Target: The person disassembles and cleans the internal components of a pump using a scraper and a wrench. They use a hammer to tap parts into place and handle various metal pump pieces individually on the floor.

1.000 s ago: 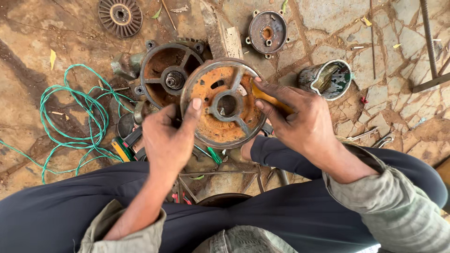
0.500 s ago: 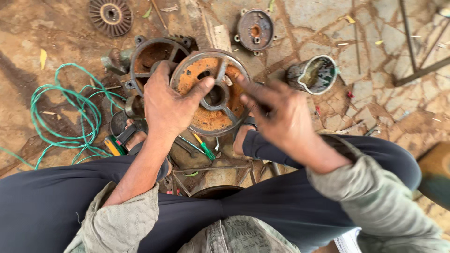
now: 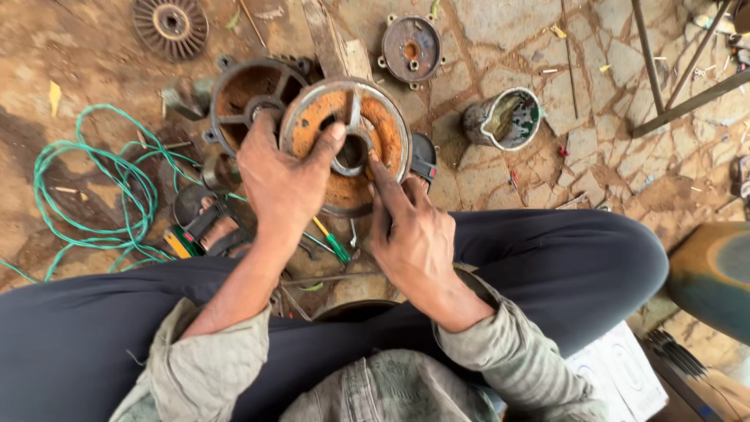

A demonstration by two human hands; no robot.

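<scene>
My left hand (image 3: pixel 283 181) grips a round rusty metal end cover (image 3: pixel 367 117) by its left rim, thumb hooked over the spoke near the centre hole. The cover is held tilted up above my lap. My right hand (image 3: pixel 410 230) rests under its lower edge, the forefinger pressed on the orange inner face beside the hub. No tool shows in the right hand. A second rusty cover (image 3: pixel 248 92) with spokes lies on the ground just behind the held one.
Green wire (image 3: pixel 94 187) coils at left. A finned disc (image 3: pixel 170 25) and a small flanged cap (image 3: pixel 412 47) lie at the back. A dented tin can (image 3: pixel 509 119) lies on its side at right. A green screwdriver (image 3: pixel 334 244) and pliers (image 3: pixel 178 241) lie near my legs.
The orange-handled tool that my right hand held against the cover a second ago is gone from view; that hand has dropped to the cover's lower edge. The cover stays in my left hand.
</scene>
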